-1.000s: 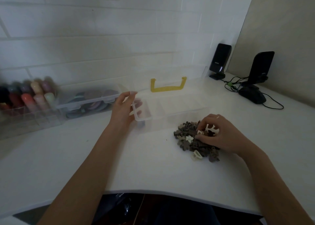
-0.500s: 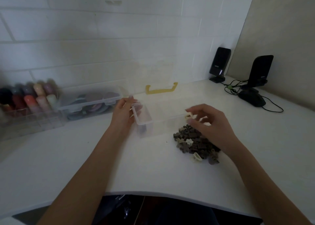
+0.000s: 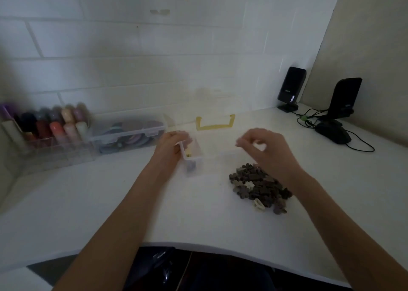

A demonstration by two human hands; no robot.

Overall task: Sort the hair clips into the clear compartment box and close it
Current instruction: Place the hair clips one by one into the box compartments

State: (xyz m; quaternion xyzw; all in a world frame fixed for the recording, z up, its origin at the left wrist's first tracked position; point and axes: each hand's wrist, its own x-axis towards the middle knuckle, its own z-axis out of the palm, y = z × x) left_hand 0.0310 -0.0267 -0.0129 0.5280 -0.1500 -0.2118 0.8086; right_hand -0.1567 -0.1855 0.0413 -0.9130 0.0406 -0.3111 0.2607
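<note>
Gripped at its left end by the left hand point(image 3: 171, 146) is a clear plastic compartment box point(image 3: 192, 158) with a yellow handle point(image 3: 215, 124), its fingers curled round the near-left corner wall. Loosely curled and blurred, the right hand point(image 3: 268, 150) is held above the box's right part; whether anything is pinched in it cannot be told. Nearest on the white tabletop point(image 3: 110, 202), a heap of small dark brown flower-shaped hair clips point(image 3: 259, 184) is seen, with a few cream ones mixed in, just beside the box's front right. Something pale yellow is visible in the leftmost compartment. Farther back, a clear lidded case point(image 3: 129, 135) and a clear rack of coloured bottles point(image 3: 44, 125) are set against the tiled wall.
</note>
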